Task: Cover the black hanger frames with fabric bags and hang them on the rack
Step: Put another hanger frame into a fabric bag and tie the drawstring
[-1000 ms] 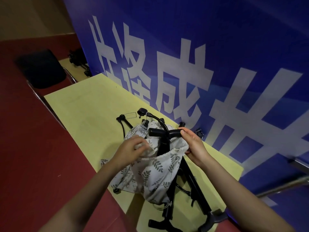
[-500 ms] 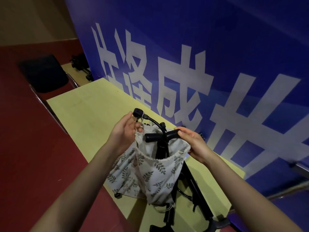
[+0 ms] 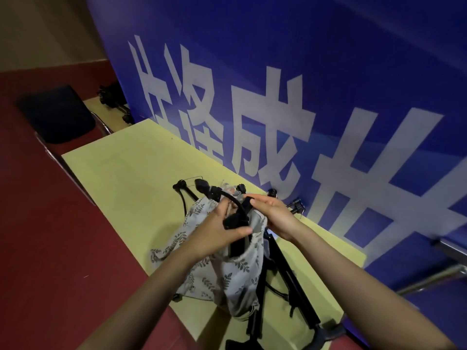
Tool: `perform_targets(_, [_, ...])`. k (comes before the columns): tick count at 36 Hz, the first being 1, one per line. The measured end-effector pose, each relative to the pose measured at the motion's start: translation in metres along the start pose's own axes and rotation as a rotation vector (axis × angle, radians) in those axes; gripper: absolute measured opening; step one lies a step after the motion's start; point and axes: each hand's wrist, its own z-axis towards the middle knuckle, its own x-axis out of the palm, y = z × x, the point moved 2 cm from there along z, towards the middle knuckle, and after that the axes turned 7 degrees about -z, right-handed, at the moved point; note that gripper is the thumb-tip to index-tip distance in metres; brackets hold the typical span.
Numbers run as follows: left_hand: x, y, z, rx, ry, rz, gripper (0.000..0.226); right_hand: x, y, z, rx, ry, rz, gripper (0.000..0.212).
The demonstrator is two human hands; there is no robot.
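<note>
A white fabric bag [image 3: 240, 271] printed with grey leaves hangs over a black hanger frame [image 3: 236, 221] above the yellow table [image 3: 121, 173]. My left hand [image 3: 214, 231] grips the bag's open rim and presses against the frame's black bar. My right hand [image 3: 275, 215] holds the bag's far rim beside the frame's curved black neck [image 3: 227, 198], which sticks out of the opening. More leaf-print fabric [image 3: 171, 246] lies on the table under my left forearm.
Black rack legs and bars [image 3: 285, 281] run along the table toward its near right corner. Other black hooks and clips [image 3: 297, 204] lie by the blue banner wall [image 3: 303, 84]. A dark chair [image 3: 58, 114] stands at far left on red floor.
My left hand dropped from the frame's top knob to the bag's rim at the middle bar. My right hand shifted inward toward the neck. The bag sits higher on the frame.
</note>
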Motion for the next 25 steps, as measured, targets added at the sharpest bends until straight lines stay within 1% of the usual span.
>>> perform_targets(3, [-0.002,0.002,0.012,-0.038,-0.178,0.057,0.030,0.012,-0.002,0.002,0.007,-0.046,0.001,0.037])
perform_targets(5, [-0.003,0.001,0.016,-0.051,-0.249,0.082,0.019,0.019,-0.003,0.000,0.019,-0.093,-0.132,0.045])
perform_targets(6, [-0.003,0.002,0.017,-0.053,-0.267,0.085,0.018,0.022,-0.003,-0.002,0.026,-0.120,-0.211,0.046])
perform_targets(8, [-0.001,0.003,0.017,-0.065,-0.294,0.076,0.019,0.023,-0.007,-0.007,0.052,-0.180,-0.353,0.045])
perform_targets(10, [-0.001,0.005,0.016,-0.094,-0.334,0.052,0.021,0.018,-0.015,-0.013,0.097,-0.224,-0.516,0.038])
perform_targets(11, [-0.002,0.007,0.015,-0.111,-0.359,0.035,0.024,0.013,-0.020,-0.016,0.135,-0.217,-0.632,0.031])
perform_targets(13, [-0.007,0.015,0.016,-0.136,-0.420,0.006,0.030,0.001,-0.028,-0.023,0.248,-0.145,-0.878,0.013])
perform_targets(14, [-0.010,0.018,0.016,-0.146,-0.452,0.005,0.033,-0.006,-0.031,-0.027,0.307,-0.113,-0.949,0.007])
perform_targets(15, [-0.013,0.021,0.016,-0.152,-0.478,0.012,0.036,-0.011,-0.032,-0.031,0.357,-0.091,-0.972,0.010])
perform_targets(17, [-0.015,0.024,0.018,-0.166,-0.497,0.025,0.042,-0.023,-0.035,-0.038,0.447,-0.068,-0.938,0.024])
perform_targets(18, [-0.016,0.025,0.019,-0.167,-0.498,0.030,0.044,-0.026,-0.036,-0.040,0.489,-0.054,-0.893,0.027])
perform_targets(21, [-0.013,0.023,0.021,-0.157,-0.490,0.042,0.043,-0.031,-0.033,-0.046,0.574,-0.019,-0.705,0.022])
perform_targets(23, [-0.011,0.022,0.023,-0.143,-0.485,0.037,0.047,-0.031,-0.027,-0.047,0.573,-0.049,-0.512,0.015])
perform_targets(25, [-0.009,0.021,0.026,-0.129,-0.491,0.028,0.055,-0.032,-0.025,-0.048,0.559,-0.120,-0.174,0.014])
